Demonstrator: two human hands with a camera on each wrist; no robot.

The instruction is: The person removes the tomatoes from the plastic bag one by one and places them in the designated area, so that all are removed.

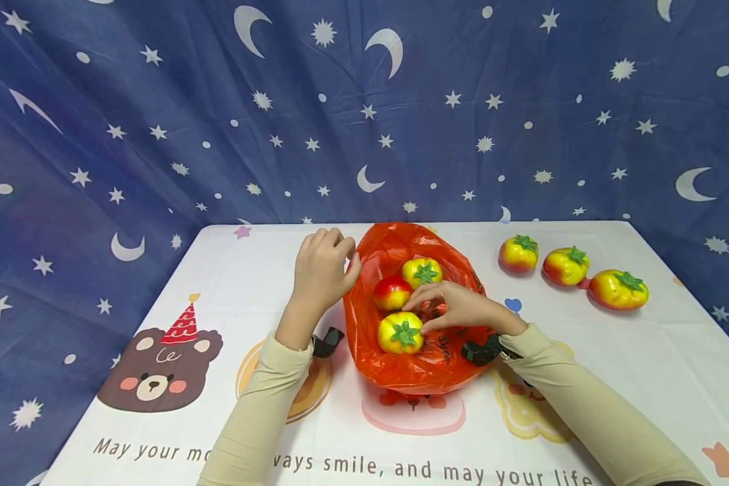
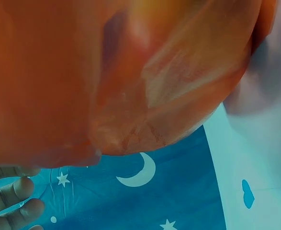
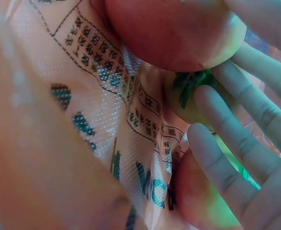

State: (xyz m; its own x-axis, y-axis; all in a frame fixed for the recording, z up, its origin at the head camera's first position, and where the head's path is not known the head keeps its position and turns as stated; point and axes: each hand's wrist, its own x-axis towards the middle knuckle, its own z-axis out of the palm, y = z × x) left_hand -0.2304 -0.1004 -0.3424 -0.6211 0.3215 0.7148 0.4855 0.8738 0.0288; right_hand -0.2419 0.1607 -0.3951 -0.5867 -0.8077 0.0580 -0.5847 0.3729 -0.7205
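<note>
An orange-red plastic bag (image 1: 413,374) stands wide-mouthed at the middle of the table. Inside it lie a front toy tomato (image 1: 395,337), a redder one (image 1: 391,291) and a rear one (image 1: 421,266); two are yellow with green leafy tops. At the bag's left rim, my left hand (image 1: 323,266) pinches the plastic between thumb and finger. In the left wrist view, the bag hides part of this hand. My right hand (image 1: 464,307) reaches in from the right, thumb and fingertip against the front tomato's edge. The right wrist view shows its fingers (image 3: 245,146) fairly straight and spread.
Three more red-and-yellow toy tomatoes (image 1: 518,255) sit in a row at the back right. A white tablecloth (image 1: 219,432) with a printed bear and lettering covers the table. Behind it hangs a dark blue curtain (image 1: 316,155) with moons and stars.
</note>
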